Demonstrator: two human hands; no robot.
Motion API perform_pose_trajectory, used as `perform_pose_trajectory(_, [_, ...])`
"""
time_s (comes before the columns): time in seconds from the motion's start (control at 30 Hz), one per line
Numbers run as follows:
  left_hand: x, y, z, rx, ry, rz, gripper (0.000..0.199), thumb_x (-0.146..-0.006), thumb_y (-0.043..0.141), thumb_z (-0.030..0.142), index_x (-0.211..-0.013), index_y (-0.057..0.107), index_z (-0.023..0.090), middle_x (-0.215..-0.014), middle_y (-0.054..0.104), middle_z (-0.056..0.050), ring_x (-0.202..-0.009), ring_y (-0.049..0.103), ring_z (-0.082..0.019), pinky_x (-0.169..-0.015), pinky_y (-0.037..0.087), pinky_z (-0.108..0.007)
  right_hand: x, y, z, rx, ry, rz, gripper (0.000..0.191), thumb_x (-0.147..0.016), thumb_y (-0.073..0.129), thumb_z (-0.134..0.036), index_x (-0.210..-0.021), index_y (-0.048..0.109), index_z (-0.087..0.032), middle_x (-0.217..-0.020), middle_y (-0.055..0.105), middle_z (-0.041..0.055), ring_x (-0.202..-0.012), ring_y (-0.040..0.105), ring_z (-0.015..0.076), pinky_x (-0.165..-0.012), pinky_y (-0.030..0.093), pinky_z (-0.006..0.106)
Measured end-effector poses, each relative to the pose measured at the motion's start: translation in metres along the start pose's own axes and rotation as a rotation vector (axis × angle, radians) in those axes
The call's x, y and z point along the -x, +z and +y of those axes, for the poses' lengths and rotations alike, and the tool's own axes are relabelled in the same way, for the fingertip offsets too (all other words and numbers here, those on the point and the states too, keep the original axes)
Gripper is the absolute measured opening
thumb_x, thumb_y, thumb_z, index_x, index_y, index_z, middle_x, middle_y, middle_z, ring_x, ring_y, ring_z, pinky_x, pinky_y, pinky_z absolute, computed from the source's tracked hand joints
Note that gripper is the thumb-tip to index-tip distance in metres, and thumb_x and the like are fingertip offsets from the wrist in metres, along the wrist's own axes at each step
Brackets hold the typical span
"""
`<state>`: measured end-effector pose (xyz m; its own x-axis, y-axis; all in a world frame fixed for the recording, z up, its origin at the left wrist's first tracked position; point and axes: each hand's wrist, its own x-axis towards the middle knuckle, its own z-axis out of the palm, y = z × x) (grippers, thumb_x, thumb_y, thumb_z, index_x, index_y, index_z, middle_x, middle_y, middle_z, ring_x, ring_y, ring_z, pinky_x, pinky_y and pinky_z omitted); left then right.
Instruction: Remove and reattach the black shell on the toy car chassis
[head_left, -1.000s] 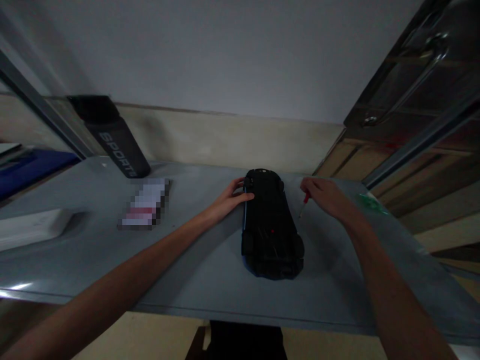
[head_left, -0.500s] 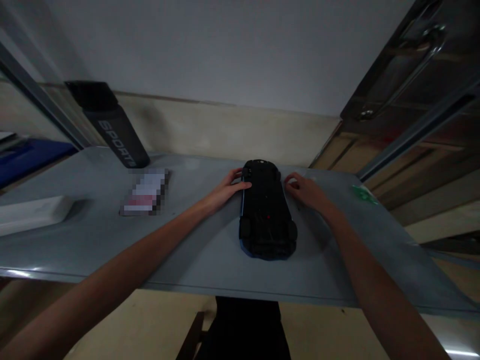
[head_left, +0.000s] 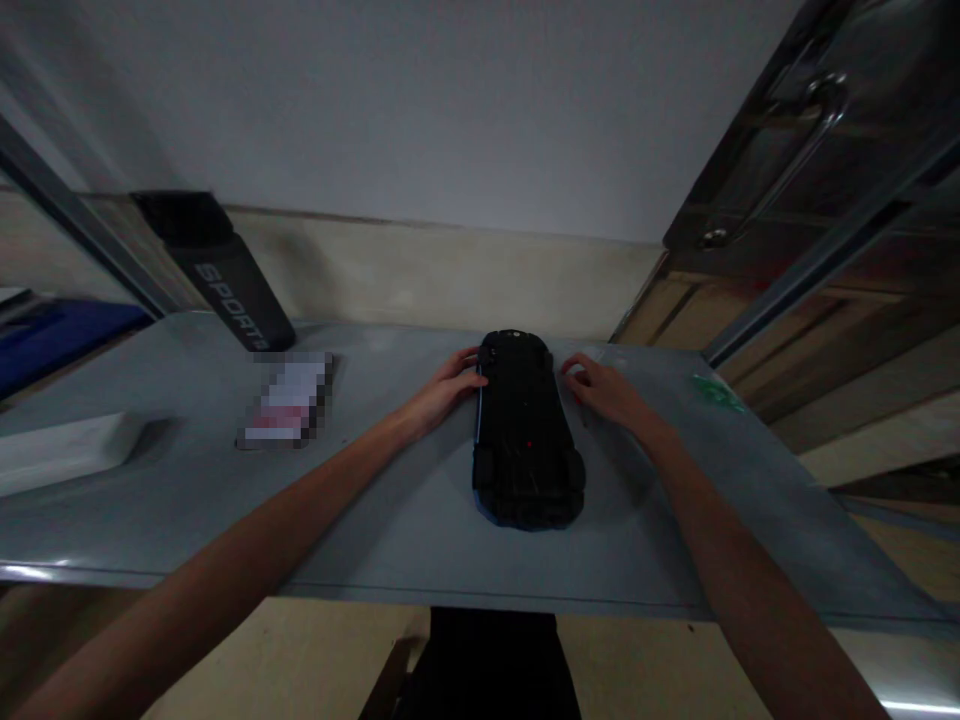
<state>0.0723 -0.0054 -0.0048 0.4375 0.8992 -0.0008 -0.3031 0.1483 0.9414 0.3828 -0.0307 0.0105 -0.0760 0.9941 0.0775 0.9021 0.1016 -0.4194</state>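
Note:
A toy car (head_left: 525,410) lies upside down on the grey table, its black underside and wheels facing up and a blue edge of the body showing. A small red dot is on its underside. My left hand (head_left: 448,388) rests against the car's left side near the far end, thumb and fingers stretched out and apart, touching its edge. Just off the right side is my right hand (head_left: 600,388), low over the table with fingers curled in and thumb near the index finger. Whatever its fingertips may hold is too small and dark to make out.
A dark SPORTS bottle (head_left: 232,285) stands at the back left, with a blurred-out phone (head_left: 289,400) before it. A white box-like object (head_left: 71,450) lies at the left. Green crumpled plastic (head_left: 718,392) is on the right. Wall and a metal-handled door (head_left: 787,170) rise behind.
The whole view has shifted slightly, putting everything a little lower in the picture. My left thumb has drawn back from the underside to the car's edge. My right hand stays beside the car.

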Motion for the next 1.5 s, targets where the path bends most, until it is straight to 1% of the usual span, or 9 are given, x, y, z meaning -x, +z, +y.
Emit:
perform_pose_trajectory(0.4, [0.004, -0.003, 0.005, 0.040, -0.046, -0.028, 0.064, -0.073, 0.090, 0.020, -0.135, 0.071, 0.024, -0.144, 0.073, -0.009, -0.139, 0.064, -0.032, -0.127, 0.041, -0.049, 0.000, -0.001, -0.002, 0.007, -0.004, -0.011, 0.021, -0.107, 0.051, -0.027, -0.118, 0.068, -0.025, -0.081, 0.078, 0.0031, -0.080, 0.075, 0.0239, -0.077, 0.047, 0.033])
perform_pose_trajectory(0.63, [0.003, -0.010, 0.004, 0.104, -0.060, -0.056, 0.065, -0.074, 0.097, 0.018, -0.134, 0.075, 0.026, -0.145, 0.073, -0.009, -0.143, 0.063, -0.032, -0.130, 0.038, -0.050, -0.004, -0.008, -0.014, -0.113, -0.004, 0.094, 0.031, -0.109, 0.047, -0.037, -0.119, 0.074, -0.024, -0.084, 0.078, 0.0061, -0.082, 0.075, 0.0263, -0.079, 0.051, 0.036])
perform_pose_trajectory(0.7, [0.001, -0.012, 0.001, 0.122, -0.050, -0.071, 0.063, -0.076, 0.098, 0.021, -0.134, 0.076, 0.026, -0.146, 0.073, -0.009, -0.145, 0.062, -0.032, -0.130, 0.037, -0.050, -0.013, -0.010, -0.026, -0.202, -0.031, 0.146, 0.033, -0.110, 0.047, -0.040, -0.119, 0.074, -0.024, -0.094, 0.080, 0.0084, -0.090, 0.075, 0.0270, -0.086, 0.053, 0.038])
perform_pose_trajectory(0.8, [-0.001, -0.015, -0.006, 0.135, -0.028, -0.086, 0.061, -0.080, 0.099, 0.029, -0.136, 0.077, 0.027, -0.147, 0.072, -0.009, -0.147, 0.061, -0.035, -0.131, 0.035, -0.053, -0.032, -0.006, -0.047, -0.410, -0.066, 0.185, 0.026, -0.106, 0.052, -0.038, -0.111, 0.075, -0.026, -0.118, 0.081, 0.0108, -0.110, 0.073, 0.0277, -0.105, 0.052, 0.042])
perform_pose_trajectory(0.93, [-0.001, -0.018, -0.012, 0.091, -0.014, -0.092, 0.067, -0.084, 0.099, 0.040, -0.145, 0.073, 0.030, -0.161, 0.065, -0.010, -0.156, 0.053, -0.037, -0.135, 0.031, -0.055, -0.058, 0.007, -0.068, -0.645, -0.030, 0.118, 0.023, -0.102, 0.058, -0.042, -0.100, 0.075, -0.028, -0.118, 0.080, 0.0078, -0.119, 0.070, 0.0274, -0.111, 0.049, 0.041])
perform_pose_trajectory(1.07, [0.002, -0.020, -0.013, 0.017, 0.028, -0.125, 0.072, -0.090, 0.094, 0.049, -0.155, 0.065, 0.034, -0.172, 0.057, -0.011, -0.163, 0.046, -0.039, -0.138, 0.029, -0.059, -0.065, 0.009, -0.072, -1.012, 0.151, -0.029, 0.022, -0.091, 0.071, -0.049, -0.091, 0.075, -0.028, -0.101, 0.080, 0.0051, -0.105, 0.070, 0.0283, -0.097, 0.054, 0.038])
perform_pose_trajectory(1.17, [0.003, -0.020, -0.013, -0.011, 0.058, -0.152, 0.073, -0.092, 0.092, 0.051, -0.157, 0.062, 0.035, -0.175, 0.054, -0.011, -0.165, 0.044, -0.040, -0.137, 0.030, -0.061, -0.062, 0.000, -0.070, -1.186, 0.199, -0.162, 0.024, -0.086, 0.074, -0.051, -0.086, 0.076, -0.027, -0.089, 0.079, 0.0031, -0.091, 0.070, 0.0255, -0.085, 0.055, 0.034])
perform_pose_trajectory(1.33, [0.004, -0.018, -0.011, 0.005, 0.038, -0.157, 0.071, -0.093, 0.091, 0.049, -0.157, 0.063, 0.038, -0.166, 0.063, -0.008, -0.157, 0.054, -0.038, -0.130, 0.041, -0.055, -0.053, -0.014, -0.077, -1.313, 0.229, -0.219, 0.020, -0.082, 0.075, -0.044, -0.086, 0.079, -0.025, -0.087, 0.082, 0.0034, -0.088, 0.074, 0.0253, -0.084, 0.057, 0.034])
perform_pose_trajectory(1.5, [0.007, -0.016, -0.004, 0.024, -0.007, -0.132, 0.070, -0.092, 0.091, 0.042, -0.156, 0.065, 0.037, -0.160, 0.067, -0.009, -0.152, 0.060, -0.038, -0.120, 0.050, -0.049, -0.047, -0.020, -0.087, -1.391, 0.263, -0.234, 0.019, -0.089, 0.068, -0.041, -0.089, 0.080, -0.027, -0.087, 0.082, 0.0020, -0.091, 0.077, 0.0257, -0.090, 0.059, 0.035])
